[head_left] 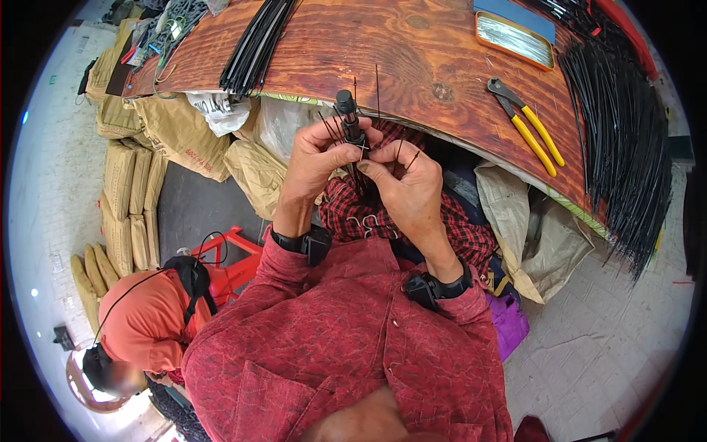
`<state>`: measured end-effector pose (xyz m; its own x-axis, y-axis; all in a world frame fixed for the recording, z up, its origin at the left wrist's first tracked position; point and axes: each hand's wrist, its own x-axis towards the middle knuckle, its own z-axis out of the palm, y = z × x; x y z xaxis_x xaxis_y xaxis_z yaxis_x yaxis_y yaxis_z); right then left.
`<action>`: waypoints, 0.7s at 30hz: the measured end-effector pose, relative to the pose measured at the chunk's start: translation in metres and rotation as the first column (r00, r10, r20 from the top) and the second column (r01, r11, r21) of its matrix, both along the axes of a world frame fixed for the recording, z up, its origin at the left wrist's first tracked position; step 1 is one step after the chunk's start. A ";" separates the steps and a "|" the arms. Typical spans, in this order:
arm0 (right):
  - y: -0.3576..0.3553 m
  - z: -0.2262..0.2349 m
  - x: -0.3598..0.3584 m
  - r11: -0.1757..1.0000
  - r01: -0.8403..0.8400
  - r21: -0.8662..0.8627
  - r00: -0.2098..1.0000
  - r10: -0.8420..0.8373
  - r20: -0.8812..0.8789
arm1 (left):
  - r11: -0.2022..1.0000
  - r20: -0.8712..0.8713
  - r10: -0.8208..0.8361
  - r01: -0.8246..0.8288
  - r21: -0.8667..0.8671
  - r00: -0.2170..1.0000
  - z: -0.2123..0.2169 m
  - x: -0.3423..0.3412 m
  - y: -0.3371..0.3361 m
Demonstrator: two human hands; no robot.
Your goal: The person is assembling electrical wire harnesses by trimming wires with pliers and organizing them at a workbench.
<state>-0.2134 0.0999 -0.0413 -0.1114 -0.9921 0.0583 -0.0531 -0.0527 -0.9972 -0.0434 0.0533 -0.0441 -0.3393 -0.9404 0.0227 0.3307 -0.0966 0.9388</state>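
A black shaft (349, 110) with a round knob on top, resembling part of an umbrella frame, stands upright before my chest. My left hand (322, 151) is closed around it below the knob, and several thin black ribs stick out by the fingers. Close against it on the right, my right hand (405, 173) is closed in a pinch near a thin pale wire (364, 148) at the shaft. Thin black ribs (400, 153) also poke out between the right hand's fingers. My fingers partly hide the shaft's lower part.
On the wooden table (383, 51) lie yellow-handled cutting pliers (526, 125), a tray of fine metal wires (514, 40) and bundles of black ribs (258, 44), (622, 132). Stacked brown sacks (125, 184) and a red stool (232, 261) are left. Another person (147, 313) sits behind left.
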 end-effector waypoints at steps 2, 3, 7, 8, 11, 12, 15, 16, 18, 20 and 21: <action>0.001 0.007 0.000 1.000 -0.008 -0.022 0.997 0.006 -0.080 | 1.000 0.011 -0.002 0.002 -0.003 1.000 0.001 0.001 0.000; 0.001 0.008 -0.001 1.000 -0.012 -0.025 0.996 0.010 -0.090 | 1.000 0.018 -0.008 0.008 -0.003 1.000 0.001 0.001 0.001; 0.001 0.011 -0.002 1.000 0.011 0.003 0.996 -0.010 -0.091 | 0.999 0.051 -0.040 0.041 -0.020 0.998 0.006 0.000 0.004; 0.000 0.012 -0.002 1.000 0.023 0.017 0.997 -0.022 -0.077 | 0.998 0.065 -0.048 0.050 -0.032 0.997 0.008 -0.001 0.004; -0.003 0.013 -0.005 0.998 0.026 0.058 0.994 -0.020 -0.103 | 0.997 0.102 -0.011 0.019 -0.076 0.995 0.012 -0.007 0.006; -0.003 0.015 -0.006 0.997 0.022 0.075 0.992 -0.013 -0.124 | 0.997 0.105 0.000 0.008 -0.072 0.994 0.013 -0.009 0.007; -0.005 0.021 -0.012 0.994 0.011 0.112 0.983 0.010 -0.184 | 0.997 0.146 0.030 -0.020 -0.070 0.989 0.015 -0.013 0.009; -0.005 0.021 -0.014 0.994 0.005 0.112 0.979 0.018 -0.203 | 0.997 0.179 0.041 -0.028 -0.076 0.983 0.015 -0.015 0.009; -0.005 0.023 -0.015 0.998 0.002 0.070 0.964 0.017 -0.267 | 0.994 0.252 0.076 -0.053 -0.097 0.965 0.017 -0.017 0.011; -0.006 0.023 -0.014 1.000 0.001 -0.006 0.940 -0.003 -0.340 | 0.989 0.342 0.124 -0.088 -0.118 0.932 0.020 -0.022 0.014; -0.005 0.022 -0.012 0.999 0.017 -0.030 0.929 -0.027 -0.369 | 0.983 0.311 0.152 -0.111 -0.146 0.938 0.020 -0.027 0.015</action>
<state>-0.2256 0.0945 -0.0188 -0.0993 -0.9871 0.1254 -0.4186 -0.0729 -0.9053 -0.0702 0.0678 -0.0244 -0.2213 -0.9738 0.0530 0.0135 0.0513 0.9986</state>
